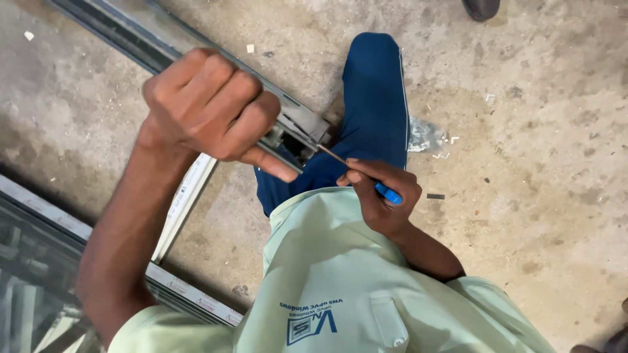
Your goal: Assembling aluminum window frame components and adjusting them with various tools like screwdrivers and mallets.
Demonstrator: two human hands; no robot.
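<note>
Even, soft daylight, faint shadows (slight blur toward the lower-left corner).

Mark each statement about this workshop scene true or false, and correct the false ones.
1. The left hand grips the end of a grey window-frame profile. True.
2. The right hand holds a hammer. False: it holds a thin tool with a blue handle, its tip at the profile's end.
3. The person wears a pale green shirt. True.
4. The floor is covered with carpet. False: it is bare concrete with small scraps.
5. The trouser leg is blue. True.
</note>
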